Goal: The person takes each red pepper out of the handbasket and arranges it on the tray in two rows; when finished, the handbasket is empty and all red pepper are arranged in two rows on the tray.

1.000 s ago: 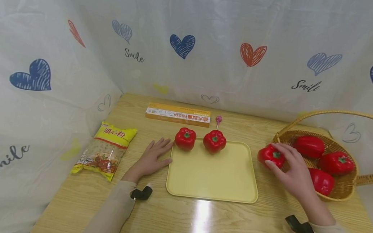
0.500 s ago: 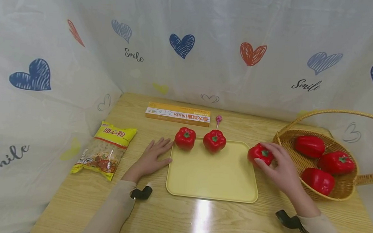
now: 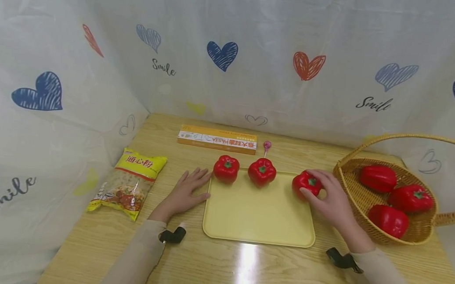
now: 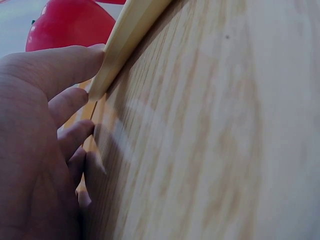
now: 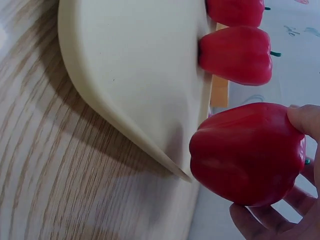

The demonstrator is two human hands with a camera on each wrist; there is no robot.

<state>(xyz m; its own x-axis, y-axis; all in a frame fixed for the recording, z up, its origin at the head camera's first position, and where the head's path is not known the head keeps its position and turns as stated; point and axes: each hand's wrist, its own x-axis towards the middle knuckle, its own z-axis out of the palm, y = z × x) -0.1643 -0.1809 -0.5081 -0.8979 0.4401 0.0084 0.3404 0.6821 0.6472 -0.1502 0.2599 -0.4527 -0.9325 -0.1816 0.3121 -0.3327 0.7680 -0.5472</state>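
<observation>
My right hand (image 3: pixel 329 201) grips a red bell pepper (image 3: pixel 306 185) by its upper part, thumb on one side and fingers on the other. In the right wrist view this pepper (image 5: pixel 247 155) hangs over the corner of the yellow tray (image 5: pixel 125 125). Along the tray's far edge stand two more bell peppers, one at the left corner (image 3: pixel 226 169) and one near the middle (image 3: pixel 262 172), stems up. My left hand (image 3: pixel 186 193) rests flat on the table beside the tray's left edge, fingers straight, thumb touching the rim (image 4: pixel 112 60).
A wicker basket (image 3: pixel 365 204) with an arched handle holds three more bell peppers at the right. A pasta box (image 3: pixel 217 139) and a lollipop (image 3: pixel 266 147) lie behind the tray. At the left lies a yellow bag of macaroni (image 3: pixel 129 183). A white curtain (image 3: pixel 259 21) surrounds the table.
My right hand has moved left with the bell pepper, from beside the basket to over the tray's far right corner. My left hand has stayed in place.
</observation>
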